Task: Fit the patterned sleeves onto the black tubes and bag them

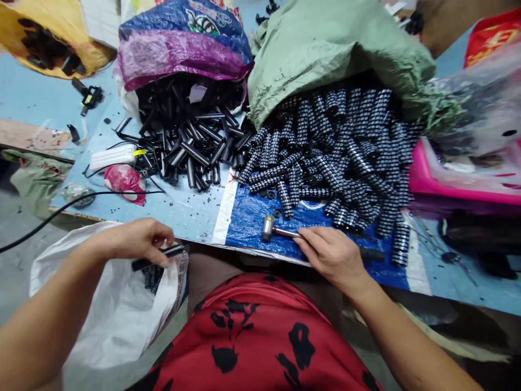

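My left hand (142, 239) is closed round a black tube (174, 250) above the open mouth of a white sack (101, 320), where several patterned black pieces (153, 277) lie. At the table's front edge my right hand (331, 252) grips a small hammer (267, 228), its head pointing left over a blue plastic sheet (248, 217). Behind the hammer, patterned black rollers (329, 168) spill in a heap from a green sack (325, 49). Left of them is a pile of smooth black tubes (195, 146), coming out of a blue and purple bag (183, 49).
A white device (113, 157) and a pink pouch (124, 182) lie at the left of the table, with a black cable (52, 217) running off left. A pink bin (456, 184) stands at the right. A yellow bag (52, 38) holds black parts at the back left.
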{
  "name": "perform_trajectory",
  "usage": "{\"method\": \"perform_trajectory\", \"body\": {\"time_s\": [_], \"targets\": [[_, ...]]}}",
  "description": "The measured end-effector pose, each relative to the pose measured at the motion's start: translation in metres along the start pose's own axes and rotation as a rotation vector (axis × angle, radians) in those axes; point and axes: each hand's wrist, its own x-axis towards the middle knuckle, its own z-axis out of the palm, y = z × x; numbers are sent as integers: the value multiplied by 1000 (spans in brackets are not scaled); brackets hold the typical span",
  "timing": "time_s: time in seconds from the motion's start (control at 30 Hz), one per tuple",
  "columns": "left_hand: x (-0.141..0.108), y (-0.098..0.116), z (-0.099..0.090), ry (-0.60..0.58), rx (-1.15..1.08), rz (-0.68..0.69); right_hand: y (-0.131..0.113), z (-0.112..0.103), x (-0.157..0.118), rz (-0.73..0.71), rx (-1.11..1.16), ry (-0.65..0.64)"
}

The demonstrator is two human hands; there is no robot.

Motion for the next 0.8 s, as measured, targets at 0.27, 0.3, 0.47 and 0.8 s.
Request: {"method": "perform_trajectory", "body": {"time_s": [0.27,0.3,0.47,0.8], "targets": [[30,30,6,631,-126,192,-9,26,79,277,-201,-76],[42,38,1,791,-25,157,-12,28,89,331,-245,-156],[97,58,-45,1125,456,-18,-19,33,117,492,-303,-429],[122,38,-84,1262,550,269,6,20,82,636,549,-50]]}}
